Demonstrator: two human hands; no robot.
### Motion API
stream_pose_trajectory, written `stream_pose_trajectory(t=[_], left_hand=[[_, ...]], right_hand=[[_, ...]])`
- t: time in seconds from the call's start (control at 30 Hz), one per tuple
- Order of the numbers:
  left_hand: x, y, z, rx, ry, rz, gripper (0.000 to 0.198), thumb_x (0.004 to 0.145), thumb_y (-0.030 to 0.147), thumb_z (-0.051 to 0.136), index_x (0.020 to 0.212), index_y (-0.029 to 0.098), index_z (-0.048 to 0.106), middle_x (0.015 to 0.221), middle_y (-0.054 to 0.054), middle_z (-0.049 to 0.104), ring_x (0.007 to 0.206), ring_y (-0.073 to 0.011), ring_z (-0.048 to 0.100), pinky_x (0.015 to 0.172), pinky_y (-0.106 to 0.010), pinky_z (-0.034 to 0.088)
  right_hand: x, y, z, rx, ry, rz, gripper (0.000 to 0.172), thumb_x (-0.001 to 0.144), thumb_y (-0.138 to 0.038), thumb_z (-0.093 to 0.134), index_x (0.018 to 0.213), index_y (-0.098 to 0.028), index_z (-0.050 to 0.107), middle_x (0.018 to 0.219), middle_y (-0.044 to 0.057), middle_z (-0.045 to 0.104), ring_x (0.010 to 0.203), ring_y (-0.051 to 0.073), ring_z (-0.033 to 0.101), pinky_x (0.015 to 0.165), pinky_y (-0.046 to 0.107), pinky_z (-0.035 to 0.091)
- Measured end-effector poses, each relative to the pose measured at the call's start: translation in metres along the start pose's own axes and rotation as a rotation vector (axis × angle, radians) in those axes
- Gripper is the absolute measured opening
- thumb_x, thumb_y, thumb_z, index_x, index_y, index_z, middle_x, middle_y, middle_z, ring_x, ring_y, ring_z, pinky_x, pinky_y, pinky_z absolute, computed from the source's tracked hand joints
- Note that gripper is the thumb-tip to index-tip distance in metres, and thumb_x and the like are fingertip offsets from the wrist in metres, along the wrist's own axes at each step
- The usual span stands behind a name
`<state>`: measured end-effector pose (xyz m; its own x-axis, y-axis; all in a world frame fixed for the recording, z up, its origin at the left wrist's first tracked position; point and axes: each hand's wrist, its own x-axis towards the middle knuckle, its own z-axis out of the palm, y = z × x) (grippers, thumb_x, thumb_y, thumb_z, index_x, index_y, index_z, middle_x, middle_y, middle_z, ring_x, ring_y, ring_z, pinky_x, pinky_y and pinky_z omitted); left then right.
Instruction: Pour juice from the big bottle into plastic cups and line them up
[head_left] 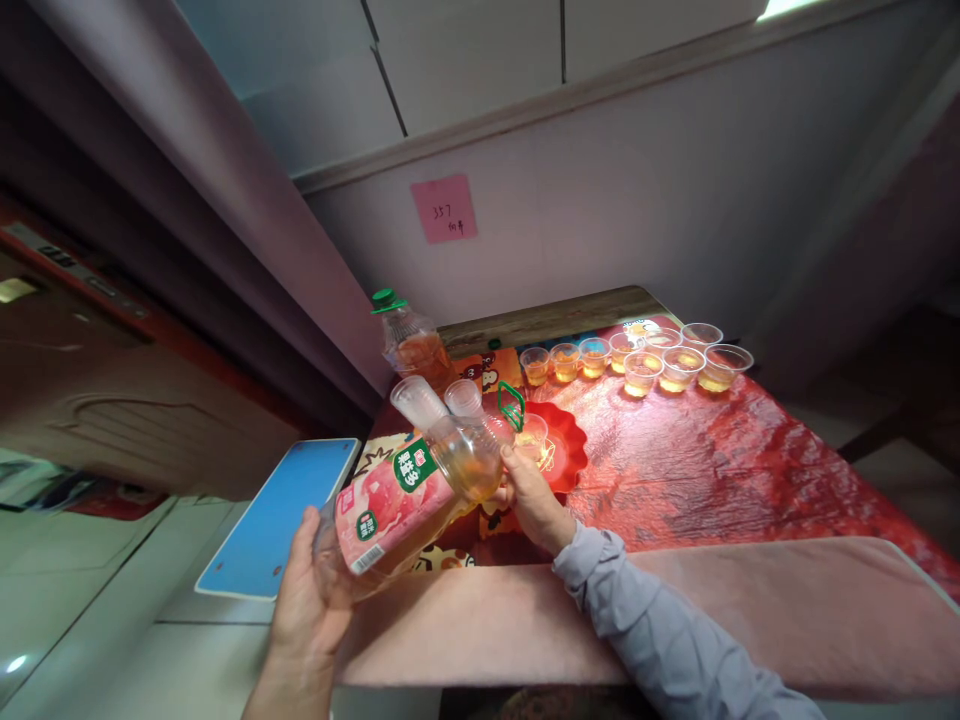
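Observation:
My left hand (307,600) grips the base of a clear plastic bottle (409,495) with a pink fruit label and amber drink inside. The bottle is tilted, its neck pointing up and right, and a green cap ring (512,405) hangs at its mouth. My right hand (532,505), in a grey sleeve, is at the bottle's mouth and holds a small clear cup (534,433) over a red scalloped plate (570,445). The hand hides much of the cup.
A second bottle with a green cap (409,340) stands behind, beside two stacks of clear cups (418,400). Several filled cups (637,365) line the far side of the red-covered table (712,470). A blue panel (281,515) lies to the left. A pink note (444,208) is stuck on the wall.

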<state>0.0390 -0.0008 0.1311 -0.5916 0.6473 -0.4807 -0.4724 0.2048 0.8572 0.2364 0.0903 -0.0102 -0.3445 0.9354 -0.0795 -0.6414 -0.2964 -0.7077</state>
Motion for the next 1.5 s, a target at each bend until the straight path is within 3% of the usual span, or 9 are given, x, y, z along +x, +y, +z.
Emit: stream_pose_trajectory(t=[0.27, 0.5, 0.7, 0.9, 1.17, 1.3, 1.5], left_hand=[[0.005, -0.001, 0.000, -0.034, -0.010, -0.006, 0.056, 0.108, 0.034, 0.050, 0.159, 0.012, 0.060, 0.100, -0.014, 0.086, 0.099, -0.0375, 0.084, 0.096, -0.054, 0.067], [0.005, 0.000, 0.001, -0.005, -0.003, -0.028, 0.057, 0.107, 0.036, 0.052, 0.157, 0.013, 0.062, 0.101, -0.016, 0.086, 0.105, -0.0409, 0.082, 0.096, -0.060, 0.066], [0.004, 0.002, 0.004, 0.012, -0.010, -0.019, 0.062, 0.108, 0.037, 0.051, 0.161, 0.004, 0.055, 0.096, -0.018, 0.085, 0.104, -0.0403, 0.083, 0.094, -0.056, 0.067], [0.004, 0.003, 0.005, -0.010, -0.012, -0.044, 0.057, 0.108, 0.038, 0.051, 0.157, 0.010, 0.061, 0.098, -0.016, 0.086, 0.104, -0.0406, 0.082, 0.096, -0.058, 0.066], [0.001, 0.003, 0.009, 0.002, -0.009, -0.035, 0.062, 0.109, 0.037, 0.048, 0.161, 0.005, 0.056, 0.096, -0.018, 0.085, 0.104, -0.0420, 0.082, 0.095, -0.059, 0.066], [0.000, 0.004, 0.010, -0.011, -0.004, -0.038, 0.060, 0.108, 0.037, 0.049, 0.160, 0.009, 0.058, 0.100, -0.017, 0.085, 0.107, -0.0414, 0.082, 0.098, -0.060, 0.065], [0.001, 0.003, 0.009, 0.006, 0.001, -0.049, 0.059, 0.109, 0.038, 0.047, 0.160, 0.012, 0.059, 0.099, -0.015, 0.086, 0.105, -0.0402, 0.082, 0.099, -0.059, 0.064]], right_hand=[[0.001, 0.000, -0.001, 0.015, 0.006, 0.009, 0.070, 0.091, -0.078, 0.074, 0.134, -0.023, 0.073, 0.129, 0.012, 0.082, 0.112, 0.029, 0.081, 0.085, 0.038, 0.069], [0.000, -0.002, 0.001, 0.038, -0.001, -0.002, 0.067, 0.093, -0.076, 0.074, 0.132, -0.023, 0.074, 0.125, 0.012, 0.083, 0.109, 0.029, 0.081, 0.081, 0.036, 0.069], [0.001, -0.003, 0.002, 0.031, 0.010, 0.007, 0.070, 0.091, -0.078, 0.074, 0.134, -0.022, 0.072, 0.125, 0.013, 0.082, 0.106, 0.028, 0.082, 0.079, 0.035, 0.068], [0.000, -0.006, 0.003, 0.020, 0.010, 0.007, 0.071, 0.093, -0.078, 0.072, 0.135, -0.021, 0.071, 0.121, 0.013, 0.083, 0.095, 0.025, 0.082, 0.071, 0.031, 0.065], [0.000, -0.004, 0.002, 0.036, -0.001, -0.004, 0.070, 0.093, -0.077, 0.073, 0.136, -0.022, 0.071, 0.122, 0.012, 0.083, 0.096, 0.025, 0.082, 0.069, 0.030, 0.064], [0.000, -0.002, 0.001, 0.032, 0.008, 0.006, 0.071, 0.093, -0.079, 0.071, 0.134, -0.020, 0.071, 0.114, 0.013, 0.084, 0.089, 0.025, 0.082, 0.068, 0.030, 0.064], [0.001, -0.002, 0.000, 0.024, 0.003, 0.011, 0.073, 0.092, -0.079, 0.072, 0.136, -0.021, 0.071, 0.119, 0.014, 0.084, 0.091, 0.027, 0.083, 0.067, 0.033, 0.064]])
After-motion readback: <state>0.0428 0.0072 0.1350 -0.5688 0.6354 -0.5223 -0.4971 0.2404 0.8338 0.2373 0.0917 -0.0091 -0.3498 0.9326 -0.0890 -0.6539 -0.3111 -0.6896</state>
